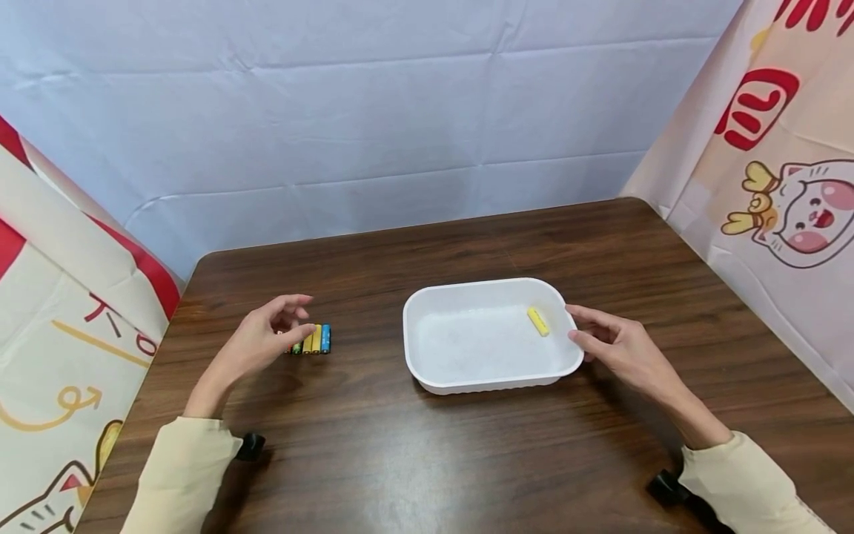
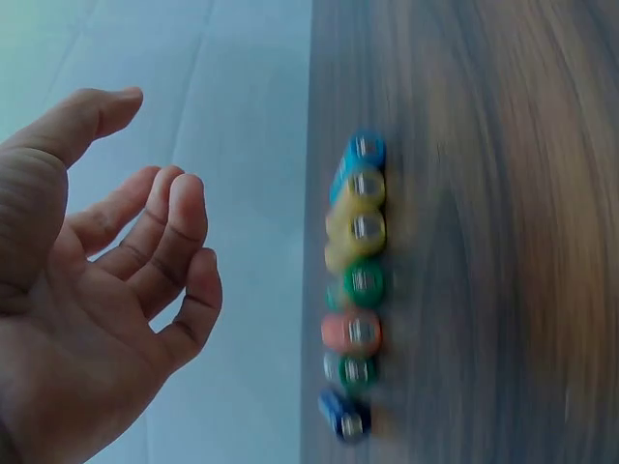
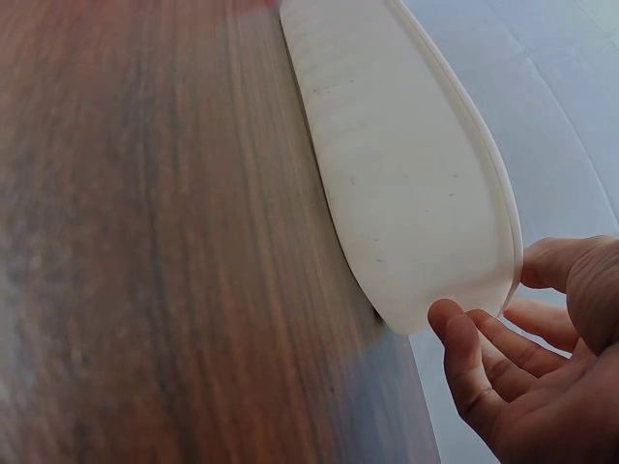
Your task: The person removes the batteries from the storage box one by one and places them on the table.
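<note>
My left hand (image 1: 260,334) hovers beside a row of several batteries (image 1: 316,339) on the left of the table, its fingers loosely bent with nothing between them. In the left wrist view the batteries (image 2: 366,228) stand out as blue, yellow, green and orange, their ends towards the camera; the hand hides part of the row in the head view. My right hand (image 1: 623,348) grips the right end of a white plastic tray (image 1: 460,387), thumb at the rim and fingers against the outer wall. One yellow battery (image 1: 537,322) lies inside the tray, near its right end.
Everything rests on a dark brown wooden table (image 1: 373,445) with rounded back corners. A pale cloth (image 1: 333,111) hangs behind it, and printed cloths with cartoon figures (image 1: 810,215) hang on both sides. Black wrist straps (image 1: 250,446) show at the sleeves.
</note>
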### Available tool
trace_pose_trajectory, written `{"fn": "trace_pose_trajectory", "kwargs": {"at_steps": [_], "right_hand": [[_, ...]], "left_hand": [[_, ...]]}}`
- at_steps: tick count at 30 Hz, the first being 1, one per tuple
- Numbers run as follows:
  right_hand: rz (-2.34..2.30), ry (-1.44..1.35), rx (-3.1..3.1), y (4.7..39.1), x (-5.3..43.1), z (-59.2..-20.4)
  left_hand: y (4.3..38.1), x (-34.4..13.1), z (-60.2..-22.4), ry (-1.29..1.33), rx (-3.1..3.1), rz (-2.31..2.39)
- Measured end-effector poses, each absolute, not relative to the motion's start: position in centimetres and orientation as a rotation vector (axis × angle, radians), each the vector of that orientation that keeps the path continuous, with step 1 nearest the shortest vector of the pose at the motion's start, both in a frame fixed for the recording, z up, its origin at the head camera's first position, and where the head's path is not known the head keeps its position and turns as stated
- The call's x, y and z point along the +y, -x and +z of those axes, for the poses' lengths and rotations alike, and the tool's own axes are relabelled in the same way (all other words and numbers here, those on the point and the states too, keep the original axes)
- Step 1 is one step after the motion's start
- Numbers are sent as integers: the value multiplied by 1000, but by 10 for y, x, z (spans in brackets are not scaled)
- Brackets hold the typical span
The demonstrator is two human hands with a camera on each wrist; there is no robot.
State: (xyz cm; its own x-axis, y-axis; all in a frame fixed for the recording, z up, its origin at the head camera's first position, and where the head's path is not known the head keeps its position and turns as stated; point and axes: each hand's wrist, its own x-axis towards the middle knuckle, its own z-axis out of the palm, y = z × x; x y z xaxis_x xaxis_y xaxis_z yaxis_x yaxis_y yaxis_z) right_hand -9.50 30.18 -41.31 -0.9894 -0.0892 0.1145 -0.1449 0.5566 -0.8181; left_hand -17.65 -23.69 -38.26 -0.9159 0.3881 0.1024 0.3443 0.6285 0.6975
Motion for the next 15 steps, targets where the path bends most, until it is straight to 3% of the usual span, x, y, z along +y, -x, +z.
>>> {"fn": "trace_pose_trajectory", "kwargs": {"at_steps": [15], "right_hand": [[1435, -189, -2730, 96, 302, -412]], "left_hand": [[163, -153, -370, -729, 2713, 1436]]}}
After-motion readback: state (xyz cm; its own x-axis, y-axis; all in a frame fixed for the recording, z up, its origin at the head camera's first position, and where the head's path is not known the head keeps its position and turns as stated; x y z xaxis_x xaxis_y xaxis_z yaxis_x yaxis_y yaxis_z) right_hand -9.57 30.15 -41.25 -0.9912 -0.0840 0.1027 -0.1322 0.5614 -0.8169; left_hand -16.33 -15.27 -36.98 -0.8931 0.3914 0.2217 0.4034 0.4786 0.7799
